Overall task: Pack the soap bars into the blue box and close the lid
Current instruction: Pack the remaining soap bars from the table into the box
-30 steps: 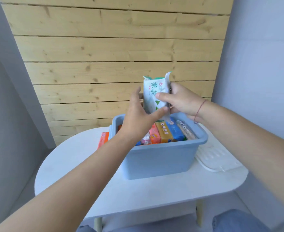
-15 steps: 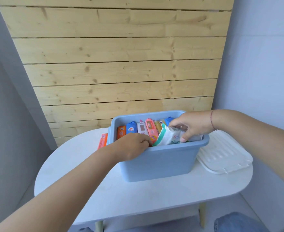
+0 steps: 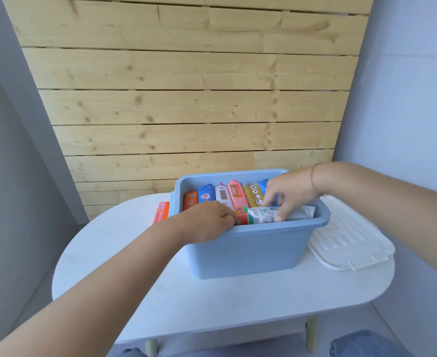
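The blue box [image 3: 248, 251] stands on the white table, lid off, with several wrapped soap bars [image 3: 235, 195] upright in a row inside. A white and green soap bar [image 3: 262, 215] lies flat along the near wall on top of the others. My right hand [image 3: 287, 195] reaches in from the right, fingertips pressing on that white bar. My left hand [image 3: 209, 221] curls over the near rim at the left, its fingertips tucked inside against an orange bar. One orange soap bar [image 3: 161, 212] lies on the table outside the box, at its left.
The white lid [image 3: 348, 240] lies flat on the table to the right of the box, partly over the table edge. A wooden slat wall stands right behind. A knee in jeans [image 3: 361, 343] shows below the table's front edge.
The white and green soap bar went from held up above the box down into it, and now lies flat. My left hand dropped onto the near rim.
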